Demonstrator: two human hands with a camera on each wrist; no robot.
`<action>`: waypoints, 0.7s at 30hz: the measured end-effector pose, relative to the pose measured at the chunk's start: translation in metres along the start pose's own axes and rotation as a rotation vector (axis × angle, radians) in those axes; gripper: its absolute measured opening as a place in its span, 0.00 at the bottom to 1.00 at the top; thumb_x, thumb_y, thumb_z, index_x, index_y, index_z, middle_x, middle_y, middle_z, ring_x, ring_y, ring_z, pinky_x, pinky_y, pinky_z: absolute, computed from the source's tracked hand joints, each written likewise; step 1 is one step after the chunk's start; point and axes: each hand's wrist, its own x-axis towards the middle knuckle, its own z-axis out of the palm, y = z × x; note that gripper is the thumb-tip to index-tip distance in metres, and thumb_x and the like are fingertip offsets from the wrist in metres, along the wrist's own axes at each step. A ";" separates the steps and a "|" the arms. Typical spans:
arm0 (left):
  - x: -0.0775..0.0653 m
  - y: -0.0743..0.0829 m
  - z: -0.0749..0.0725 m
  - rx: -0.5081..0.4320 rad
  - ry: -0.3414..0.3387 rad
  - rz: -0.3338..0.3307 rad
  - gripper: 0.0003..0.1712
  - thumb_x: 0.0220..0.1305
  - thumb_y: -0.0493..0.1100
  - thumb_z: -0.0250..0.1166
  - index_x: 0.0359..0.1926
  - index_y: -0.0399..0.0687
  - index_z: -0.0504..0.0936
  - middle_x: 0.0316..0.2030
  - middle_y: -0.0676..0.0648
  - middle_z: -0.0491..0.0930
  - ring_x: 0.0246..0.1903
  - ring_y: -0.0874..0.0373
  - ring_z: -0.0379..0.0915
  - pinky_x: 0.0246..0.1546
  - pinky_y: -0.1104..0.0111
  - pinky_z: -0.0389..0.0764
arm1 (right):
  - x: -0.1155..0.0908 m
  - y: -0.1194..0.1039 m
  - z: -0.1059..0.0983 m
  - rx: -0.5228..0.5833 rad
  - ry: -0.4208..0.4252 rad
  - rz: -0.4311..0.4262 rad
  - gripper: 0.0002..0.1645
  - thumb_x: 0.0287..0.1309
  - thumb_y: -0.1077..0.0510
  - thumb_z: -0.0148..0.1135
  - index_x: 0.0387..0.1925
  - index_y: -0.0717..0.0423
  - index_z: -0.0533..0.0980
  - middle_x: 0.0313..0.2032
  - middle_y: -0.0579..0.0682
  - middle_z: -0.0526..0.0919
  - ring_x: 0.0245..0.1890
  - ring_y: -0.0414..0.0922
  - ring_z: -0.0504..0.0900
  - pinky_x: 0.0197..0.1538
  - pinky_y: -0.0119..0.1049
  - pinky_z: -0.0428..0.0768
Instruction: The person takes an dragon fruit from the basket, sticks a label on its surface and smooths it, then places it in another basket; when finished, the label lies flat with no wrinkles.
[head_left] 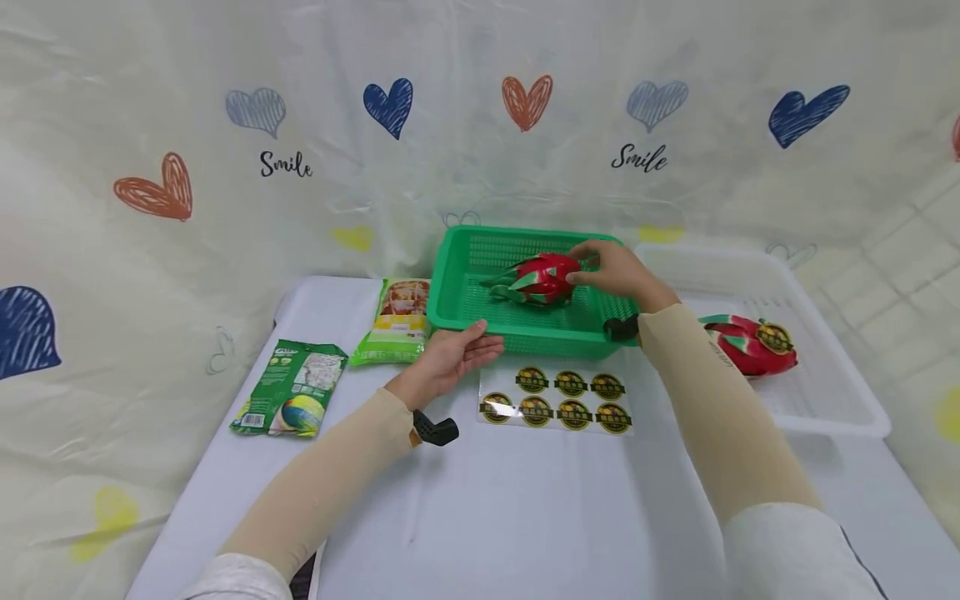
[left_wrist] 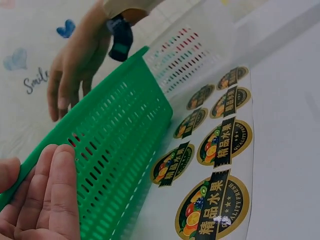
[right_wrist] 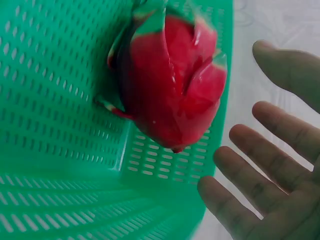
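Note:
A red dragon fruit with green-tipped scales lies in the green perforated basket. Over the basket's right end, my right hand is beside the fruit's rounded end; in the right wrist view its fingers are spread, apart from the fruit. My left hand holds the basket's near left rim, thumb at the top edge and straight fingers along the outer wall. Just in front of the basket lies a clear sheet of round black-and-gold fruit stickers.
At the right, a white basket holds another dragon fruit bearing a round sticker. Left of the green basket lie a yellow-green food packet and a dark green packet. A printed curtain hangs behind the table.

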 end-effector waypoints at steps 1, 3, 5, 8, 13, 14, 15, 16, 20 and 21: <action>0.000 0.000 0.001 -0.003 -0.001 -0.001 0.14 0.79 0.46 0.59 0.53 0.41 0.82 0.42 0.44 0.92 0.39 0.58 0.90 0.46 0.70 0.88 | 0.003 -0.001 0.000 -0.005 0.000 0.003 0.34 0.72 0.50 0.65 0.72 0.62 0.69 0.71 0.66 0.70 0.70 0.67 0.71 0.69 0.64 0.72; 0.000 0.000 0.001 -0.008 -0.001 -0.002 0.14 0.79 0.46 0.59 0.53 0.41 0.82 0.40 0.45 0.92 0.39 0.58 0.90 0.46 0.70 0.88 | 0.010 -0.001 0.000 -0.016 0.000 0.007 0.35 0.72 0.50 0.65 0.72 0.61 0.69 0.71 0.66 0.71 0.70 0.67 0.71 0.70 0.64 0.72; 0.000 0.000 0.001 -0.017 0.003 -0.001 0.14 0.79 0.45 0.60 0.53 0.40 0.82 0.38 0.46 0.91 0.39 0.58 0.90 0.46 0.70 0.88 | 0.015 -0.001 0.001 -0.021 -0.009 0.012 0.36 0.71 0.50 0.66 0.73 0.62 0.68 0.72 0.67 0.70 0.71 0.67 0.70 0.70 0.64 0.71; 0.001 0.000 0.000 -0.021 0.006 0.003 0.13 0.79 0.45 0.60 0.52 0.40 0.82 0.37 0.45 0.91 0.38 0.58 0.90 0.45 0.70 0.88 | 0.025 0.001 0.006 -0.017 -0.028 0.026 0.41 0.69 0.49 0.68 0.75 0.61 0.65 0.75 0.66 0.66 0.73 0.66 0.66 0.72 0.63 0.70; 0.001 0.000 0.001 -0.016 0.008 -0.002 0.13 0.78 0.45 0.60 0.51 0.40 0.83 0.42 0.42 0.91 0.38 0.58 0.90 0.45 0.70 0.89 | 0.042 0.004 0.017 -0.007 -0.082 0.069 0.51 0.65 0.48 0.72 0.80 0.56 0.57 0.79 0.64 0.58 0.76 0.65 0.62 0.73 0.65 0.68; 0.000 0.000 0.002 -0.013 0.010 -0.003 0.13 0.78 0.45 0.60 0.51 0.40 0.83 0.43 0.41 0.91 0.38 0.58 0.90 0.45 0.70 0.89 | 0.045 0.004 0.019 -0.008 -0.091 0.073 0.52 0.64 0.47 0.72 0.80 0.56 0.57 0.80 0.64 0.57 0.76 0.65 0.62 0.72 0.66 0.69; 0.000 0.000 0.002 -0.009 0.011 -0.003 0.13 0.78 0.45 0.60 0.51 0.41 0.83 0.43 0.41 0.91 0.38 0.58 0.90 0.44 0.70 0.89 | 0.048 0.005 0.021 -0.011 -0.098 0.077 0.52 0.64 0.47 0.73 0.80 0.55 0.57 0.80 0.64 0.57 0.74 0.65 0.64 0.71 0.65 0.70; 0.000 0.000 0.002 -0.006 0.013 -0.002 0.13 0.78 0.45 0.60 0.51 0.41 0.83 0.44 0.40 0.91 0.38 0.58 0.90 0.44 0.70 0.88 | 0.052 0.005 0.023 -0.012 -0.103 0.077 0.52 0.63 0.47 0.73 0.80 0.55 0.57 0.79 0.63 0.57 0.73 0.65 0.66 0.69 0.64 0.72; 0.001 0.000 0.001 0.003 0.015 -0.002 0.13 0.78 0.45 0.60 0.52 0.41 0.82 0.48 0.38 0.90 0.38 0.58 0.90 0.45 0.71 0.88 | 0.061 0.006 0.029 0.003 -0.105 0.083 0.49 0.63 0.50 0.74 0.79 0.56 0.60 0.75 0.65 0.64 0.66 0.63 0.73 0.63 0.59 0.78; 0.001 0.001 0.000 0.003 0.015 -0.003 0.13 0.78 0.45 0.60 0.52 0.41 0.83 0.50 0.36 0.89 0.38 0.58 0.90 0.45 0.71 0.88 | 0.062 0.007 0.030 0.009 -0.102 0.084 0.49 0.63 0.51 0.74 0.78 0.56 0.61 0.74 0.65 0.66 0.65 0.62 0.74 0.62 0.58 0.79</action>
